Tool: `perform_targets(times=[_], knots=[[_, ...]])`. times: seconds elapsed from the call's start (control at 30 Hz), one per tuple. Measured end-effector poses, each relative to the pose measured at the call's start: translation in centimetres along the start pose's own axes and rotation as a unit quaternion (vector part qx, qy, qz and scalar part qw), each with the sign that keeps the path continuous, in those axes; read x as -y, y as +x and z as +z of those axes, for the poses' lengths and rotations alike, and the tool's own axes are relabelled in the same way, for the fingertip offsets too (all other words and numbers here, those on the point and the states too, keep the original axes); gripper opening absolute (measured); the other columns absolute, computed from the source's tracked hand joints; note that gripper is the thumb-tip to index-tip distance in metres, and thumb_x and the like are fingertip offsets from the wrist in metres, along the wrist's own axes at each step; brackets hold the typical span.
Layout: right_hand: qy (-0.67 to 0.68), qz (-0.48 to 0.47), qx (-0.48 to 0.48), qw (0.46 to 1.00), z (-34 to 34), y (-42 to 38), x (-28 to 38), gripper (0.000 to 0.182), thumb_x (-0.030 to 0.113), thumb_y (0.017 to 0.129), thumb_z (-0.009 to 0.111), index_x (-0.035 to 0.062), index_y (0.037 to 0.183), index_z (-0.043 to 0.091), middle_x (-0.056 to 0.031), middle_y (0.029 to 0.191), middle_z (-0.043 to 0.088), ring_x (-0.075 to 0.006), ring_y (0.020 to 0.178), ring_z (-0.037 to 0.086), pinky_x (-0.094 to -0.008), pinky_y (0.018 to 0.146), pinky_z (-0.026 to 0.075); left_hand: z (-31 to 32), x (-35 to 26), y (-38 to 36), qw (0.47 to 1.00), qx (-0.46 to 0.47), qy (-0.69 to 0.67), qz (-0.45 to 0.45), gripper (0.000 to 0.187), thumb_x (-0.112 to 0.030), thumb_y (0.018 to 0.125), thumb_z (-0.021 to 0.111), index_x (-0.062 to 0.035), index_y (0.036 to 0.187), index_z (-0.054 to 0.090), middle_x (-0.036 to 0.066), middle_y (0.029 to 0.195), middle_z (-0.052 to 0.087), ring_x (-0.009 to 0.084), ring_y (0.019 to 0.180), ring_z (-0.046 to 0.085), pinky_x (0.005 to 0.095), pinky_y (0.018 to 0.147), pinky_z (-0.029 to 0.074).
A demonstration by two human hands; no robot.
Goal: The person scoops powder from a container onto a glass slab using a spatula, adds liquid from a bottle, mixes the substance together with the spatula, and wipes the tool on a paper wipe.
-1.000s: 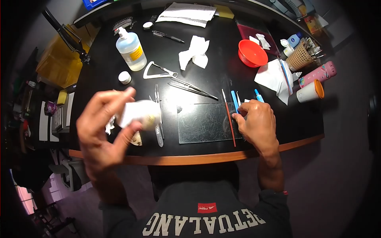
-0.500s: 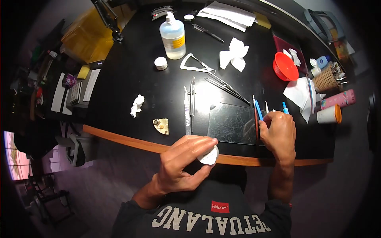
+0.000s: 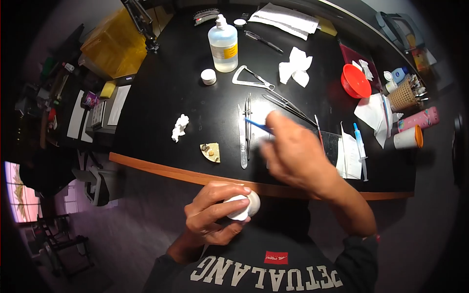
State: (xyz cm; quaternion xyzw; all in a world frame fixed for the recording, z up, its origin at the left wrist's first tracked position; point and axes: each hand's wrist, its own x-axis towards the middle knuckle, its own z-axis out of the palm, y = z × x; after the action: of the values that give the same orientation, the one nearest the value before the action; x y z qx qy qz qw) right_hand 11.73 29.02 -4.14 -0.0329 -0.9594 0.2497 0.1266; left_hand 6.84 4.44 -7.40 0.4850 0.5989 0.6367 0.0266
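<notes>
The left hand [image 3: 215, 212] grips a white object [image 3: 253, 205], axis unclear, just off the near edge of the desk [image 3: 156, 110]. The right hand [image 3: 299, 155] grasps a blue stick [image 3: 259, 126], long axis slanting, tip pointing left and slightly away, over metal tools [image 3: 242, 141].

Lighting was pretty uneven; the glossy black tabletop [image 3: 156, 105] caught a hot white glare near its middle, light apparently dropping from above, and the crumpled white tissue [image 3: 295, 69] looked close to blown out; the dark grey floor [image 3: 139, 219] was dim and kinda purplish, though a bright pinkish panel [image 3: 22, 193] glowed at far left; motion blur smeared the bare right hand [image 3: 295, 152] and the thin blue stick [image 3: 258, 125] it held; fisheye stretch bowed the brown wooden table edge [image 3: 159, 169], corners fading to black.
</notes>
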Motion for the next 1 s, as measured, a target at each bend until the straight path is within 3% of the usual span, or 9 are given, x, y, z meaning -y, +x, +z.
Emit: perform_targets(times=[0.1, 0.37, 0.47, 0.6, 0.67, 0.73, 0.83, 0.93, 1.0], knots=[[-0.047, -0.012, 0.098, 0.994, 2.5, 1.7, 0.8, 0.037, 0.032, 0.101, 0.078, -0.0004, 0.109, 0.061, -0.0278, 0.094, 0.071, -0.0478, 0.079, 0.076, -0.0565, 0.069, 0.061, -0.5, 0.2, -0.2, 1.0, -0.006, 0.023, 0.0, 0.04, -0.005, 0.085, 0.091, -0.0037, 0.122, 0.079, 0.018, 0.124, 0.078, 0.0353, 0.112, 0.077, 0.0434, 0.096, 0.064], [-0.066, 0.011, 0.003, 0.998, 3.9, 5.9, -4.0, 0.031, 0.024, 0.1, 0.078, -0.003, 0.103, 0.063, -0.0271, 0.085, 0.074, -0.0503, 0.081, 0.076, -0.0582, 0.07, 0.062, 0.6, 1.0, 0.6, 1.0, 0.0, 0.027, 0.003, 0.042, 0.003, 0.081, 0.088, -0.0018, 0.122, 0.078, 0.019, 0.123, 0.078, 0.0348, 0.109, 0.077, 0.0413, 0.092, 0.063], [-0.073, 0.04, -0.048, 0.995, 3.0, 6.2, -4.3, 0.029, 0.022, 0.1, 0.078, -0.0026, 0.109, 0.066, -0.0281, 0.094, 0.075, -0.0505, 0.088, 0.076, -0.0596, 0.074, 0.061, 1.8, 2.0, 1.8, 0.998, -0.004, 0.061, 0.009, 0.049, 0.006, 0.079, 0.088, -0.0002, 0.126, 0.076, 0.018, 0.123, 0.078, 0.0337, 0.107, 0.077, 0.0408, 0.092, 0.062], [0.146, -0.008, 0.099, 0.984, -2.4, 3.3, -1.4, 0.033, 0.028, 0.093, 0.086, -0.0007, 0.105, 0.073, -0.0184, 0.092, 0.073, -0.0416, 0.079, 0.073, -0.0498, 0.072, 0.058, 3.2, 3.4, 2.2, 0.996, -0.014, 0.088, -0.009, 0.054, 0.006, 0.08, 0.088, -0.0003, 0.132, 0.073, 0.018, 0.124, 0.078, 0.0352, 0.108, 0.076, 0.0413, 0.094, 0.061], [0.209, -0.102, 0.112, 0.966, -2.3, 1.0, -1.2, 0.031, 0.023, 0.088, 0.09, 0.0002, 0.103, 0.076, -0.0158, 0.094, 0.071, -0.0362, 0.08, 0.071, -0.0449, 0.072, 0.056, 3.2, 4.2, 1.8, 0.997, -0.003, 0.079, 0.015, 0.057, 0.004, 0.079, 0.089, 0.0007, 0.133, 0.07, 0.017, 0.124, 0.076, 0.0364, 0.109, 0.075, 0.0425, 0.095, 0.061], [0.22, -0.148, 0.094, 0.96, -2.3, -0.6, -1.1, 0.042, 0.017, 0.08, 0.094, -0.0002, 0.116, 0.078, -0.0157, 0.111, 0.074, -0.0309, 0.097, 0.077, -0.0388, 0.082, 0.061, 3.7, 4.2, 1.0, 0.998, -0.02, 0.048, -0.03, 0.057, 0.004, 0.078, 0.091, -0.0001, 0.13, 0.067, 0.02, 0.125, 0.075, 0.0364, 0.111, 0.076, 0.0416, 0.094, 0.062], [0.225, -0.157, 0.068, 0.959, -2.4, -2.2, -1.2, 0.05, 0.016, 0.077, 0.098, 0.0056, 0.123, 0.08, -0.0144, 0.122, 0.075, -0.0306, 0.104, 0.077, -0.0411, 0.086, 0.063, 4.4, 5.1, -0.7, 0.996, -0.05, -0.004, -0.08, 0.063, 0.004, 0.08, 0.092, -0.0004, 0.133, 0.059, 0.024, 0.127, 0.074, 0.0351, 0.117, 0.078, 0.0408, 0.099, 0.064], [0.148, -0.167, 0.017, 0.975, -0.7, -3.5, -1.4, 0.038, 0.013, 0.082, 0.095, 0.0123, 0.117, 0.082, -0.0066, 0.112, 0.077, -0.0243, 0.093, 0.077, -0.0385, 0.077, 0.063, 4.6, 4.6, -0.3, 0.994, -0.041, 0.041, -0.092, 0.072, 0.003, 0.083, 0.092, 0.0041, 0.144, 0.054, 0.025, 0.131, 0.076, 0.0339, 0.119, 0.078, 0.0399, 0.101, 0.063], [0.102, -0.181, -0.03, 0.978, -0.3, -3.4, -0.9, 0.035, 0.02, 0.084, 0.095, 0.0122, 0.114, 0.081, -0.0019, 0.099, 0.076, -0.021, 0.08, 0.075, -0.0352, 0.062, 0.059, 4.9, 4.5, -0.3, 0.995, -0.038, -0.001, -0.094, 0.076, 0.002, 0.087, 0.091, 0.0057, 0.151, 0.048, 0.026, 0.132, 0.076, 0.0298, 0.118, 0.079, 0.0366, 0.101, 0.062]])
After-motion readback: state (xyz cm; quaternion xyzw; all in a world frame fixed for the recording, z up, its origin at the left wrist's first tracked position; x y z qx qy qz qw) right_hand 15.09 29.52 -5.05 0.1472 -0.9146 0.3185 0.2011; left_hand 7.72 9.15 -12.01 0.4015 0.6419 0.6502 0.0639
